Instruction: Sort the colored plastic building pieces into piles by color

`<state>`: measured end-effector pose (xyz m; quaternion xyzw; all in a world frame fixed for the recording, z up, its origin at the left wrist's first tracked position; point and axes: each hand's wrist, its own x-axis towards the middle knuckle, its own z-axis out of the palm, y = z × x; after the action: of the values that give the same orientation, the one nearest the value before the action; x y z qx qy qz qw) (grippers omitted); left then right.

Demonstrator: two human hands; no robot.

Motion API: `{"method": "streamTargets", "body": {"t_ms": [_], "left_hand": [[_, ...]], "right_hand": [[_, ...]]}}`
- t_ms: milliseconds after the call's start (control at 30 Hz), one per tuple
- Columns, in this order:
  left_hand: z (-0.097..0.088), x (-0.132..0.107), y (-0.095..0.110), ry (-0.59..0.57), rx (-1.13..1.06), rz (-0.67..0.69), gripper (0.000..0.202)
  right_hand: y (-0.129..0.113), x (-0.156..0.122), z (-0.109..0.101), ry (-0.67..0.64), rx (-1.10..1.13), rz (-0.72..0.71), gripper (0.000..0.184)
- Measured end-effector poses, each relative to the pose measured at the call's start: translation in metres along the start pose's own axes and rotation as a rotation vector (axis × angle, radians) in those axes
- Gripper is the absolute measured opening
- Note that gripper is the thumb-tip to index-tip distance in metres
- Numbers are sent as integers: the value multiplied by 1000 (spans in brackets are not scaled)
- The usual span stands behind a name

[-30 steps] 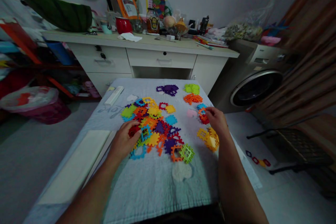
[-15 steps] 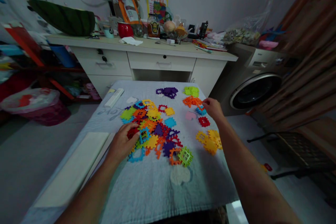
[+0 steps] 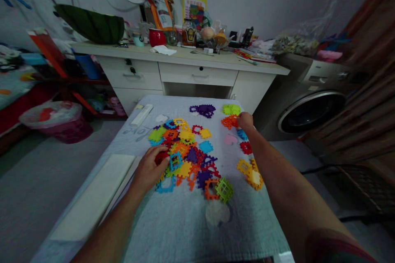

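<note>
My left hand (image 3: 151, 167) lies at the left edge of a mixed pile of interlocking plastic building pieces (image 3: 184, 148). Its thumb and fingers curl round a red piece (image 3: 161, 157), partly covered by the hand. My right hand (image 3: 245, 121) reaches to the far right, fingers pinched at the edge of an orange stack (image 3: 229, 121); an orange piece appears to be at the fingertips, mostly hidden. Around that hand are light green pieces (image 3: 231, 109), blue pieces (image 3: 242, 134) and red pieces (image 3: 246, 147). Purple pieces (image 3: 203, 110) lie farther left, yellow ones (image 3: 247, 168) beside my right forearm.
A pale cloth (image 3: 185, 230) covers the table. A long white board (image 3: 95, 197) and a small white bar (image 3: 142, 115) lie along its left side. Behind stand a white cabinet (image 3: 197, 74) and a washing machine (image 3: 308, 90). A lined pink bin (image 3: 58, 121) is at left.
My right hand has shifted slightly away from me, further onto the orange stack. My left hand stays at the red piece. The whole view has shifted a little.
</note>
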<state>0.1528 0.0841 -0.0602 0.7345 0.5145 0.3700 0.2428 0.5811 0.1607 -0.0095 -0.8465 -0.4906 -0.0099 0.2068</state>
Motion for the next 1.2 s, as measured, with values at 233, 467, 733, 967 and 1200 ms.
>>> {"method": "streamTargets", "body": {"t_ms": [233,467,733,967,1200], "left_hand": [[-1,0,-2,6,12,7,34],[1,-3,-7,-13,97,41,40],[2,-5,-4,-100,135,81,48],[1,-4,0,-100,160,89,46],[1,-1,0,-91,113,65,40]], "right_hand": [[-5,-26,-9,113,111,-15,32],[-44,-80,-1,-216,377,-309,23],[-75,-115,29,-388,74,-638,54],[-86,-119,19,-411,-124,-605,31],[-84,-110,-9,-308,-12,-529,28]]}}
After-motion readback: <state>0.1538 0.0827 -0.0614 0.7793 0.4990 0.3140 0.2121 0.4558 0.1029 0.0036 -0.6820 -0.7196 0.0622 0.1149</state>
